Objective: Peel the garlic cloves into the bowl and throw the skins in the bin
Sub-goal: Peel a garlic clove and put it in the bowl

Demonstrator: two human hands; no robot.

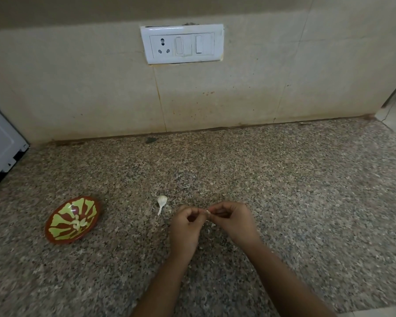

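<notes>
Now doing: peeling one garlic clove point(208, 212), judging by the pose
Left hand point(185, 227): fingers curled; pinches the clove's left end
Right hand point(232, 221): fingers curled; pinches the other end
Held clove: between the fingertips of both hands, above the table point(284, 191); mostly hidden; its long axis seems to run from hand to hand; which end is the tip I cannot tell
Spare clove point(161, 202): just beyond the left hand; fat end away, thin tail toward that hand
Bowl point(53, 234): well left of the left hand; peeled cloves point(78, 223) inside
Skins point(212, 225): pale flecks beneath the right hand; no bin in view
Doing it well: steady one end; tear the skin lengthwise from the tail; work low so the scraps land together
</notes>
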